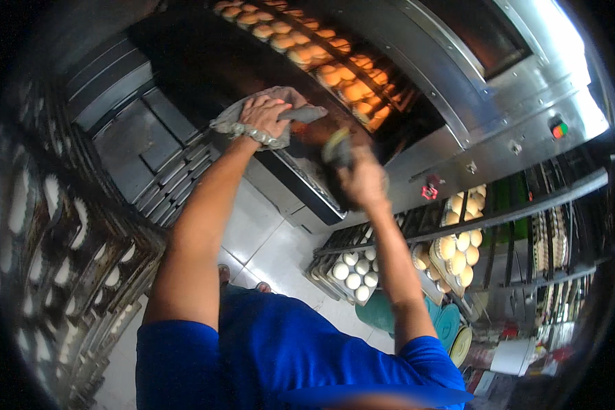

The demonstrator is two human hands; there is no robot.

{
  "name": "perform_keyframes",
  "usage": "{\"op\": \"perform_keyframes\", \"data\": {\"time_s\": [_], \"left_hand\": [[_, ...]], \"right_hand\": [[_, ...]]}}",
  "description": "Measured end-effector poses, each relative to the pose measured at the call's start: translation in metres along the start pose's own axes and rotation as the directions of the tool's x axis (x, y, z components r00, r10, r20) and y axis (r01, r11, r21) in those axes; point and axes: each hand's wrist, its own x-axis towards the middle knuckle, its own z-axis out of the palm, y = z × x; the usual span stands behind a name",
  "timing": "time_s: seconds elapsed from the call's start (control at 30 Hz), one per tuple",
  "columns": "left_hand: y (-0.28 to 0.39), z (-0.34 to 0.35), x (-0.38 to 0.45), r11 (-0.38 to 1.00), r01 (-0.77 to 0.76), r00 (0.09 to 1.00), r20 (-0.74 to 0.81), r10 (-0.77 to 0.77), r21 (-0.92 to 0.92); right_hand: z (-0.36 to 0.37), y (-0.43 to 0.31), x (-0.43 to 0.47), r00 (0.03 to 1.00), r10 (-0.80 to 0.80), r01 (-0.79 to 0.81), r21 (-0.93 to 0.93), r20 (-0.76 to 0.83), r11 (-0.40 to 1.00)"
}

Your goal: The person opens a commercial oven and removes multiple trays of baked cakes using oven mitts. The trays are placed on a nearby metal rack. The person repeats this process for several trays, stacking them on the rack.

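Note:
My left hand grips a worn grey cloth over the dark ledge at the mouth of a deck oven. Part of the cloth is folded beneath my thumb. To its right, my right hand is blurred and closed around a dark object with a yellowish end; its kind cannot be made out. Beyond both hands, rows of golden baked buns sit inside the lit oven, with a dark bar crossing in front of them.
Steel oven panels with a red valve knob stand at right. Below are trays of pale rounds and baked buns on a rack. A tray rack fills the left side. Teal tubs stand at lower right.

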Motion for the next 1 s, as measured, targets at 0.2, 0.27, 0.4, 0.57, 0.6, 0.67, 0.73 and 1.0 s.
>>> {"op": "perform_keyframes", "data": {"time_s": [0.2, 0.27, 0.4, 0.57, 0.6, 0.67, 0.73, 1.0], "left_hand": [[-0.011, 0.009, -0.009, 0.999, 0.038, 0.996, -0.083, -0.037, 0.006], [-0.008, 0.005, -0.007, 0.998, 0.057, 0.996, -0.067, -0.056, 0.013], [-0.002, 0.004, -0.004, 0.997, 0.073, 0.997, -0.007, -0.073, -0.016], [-0.004, 0.003, -0.004, 0.998, 0.065, 0.997, -0.038, -0.064, 0.001], [-0.005, 0.005, -0.004, 0.998, 0.069, 0.997, -0.029, -0.069, 0.01], [-0.006, 0.006, -0.003, 0.997, 0.077, 0.997, -0.005, -0.077, 0.026], [-0.009, 0.008, -0.003, 0.998, 0.06, 0.998, -0.023, -0.06, 0.025], [-0.01, 0.009, -0.003, 0.998, 0.044, 0.999, -0.022, -0.043, 0.049]], "right_hand": [[0.045, -0.033, 0.008, 0.999, 0.03, -0.035, 0.234, 0.026, 0.972], [0.048, -0.029, 0.008, 0.997, 0.067, -0.075, 0.272, 0.039, 0.959], [0.049, -0.022, 0.006, 0.994, 0.1, -0.105, 0.244, 0.032, 0.964], [0.051, -0.034, -0.001, 0.995, 0.09, -0.095, 0.129, 0.047, 0.987], [0.052, -0.033, -0.001, 0.995, 0.085, -0.091, 0.144, 0.052, 0.985], [0.051, -0.035, -0.001, 0.995, 0.079, -0.089, 0.175, 0.064, 0.98], [0.048, -0.035, -0.001, 0.995, 0.077, -0.089, 0.224, 0.063, 0.971], [0.048, -0.036, -0.005, 0.998, 0.053, -0.061, 0.309, 0.033, 0.949]]}}
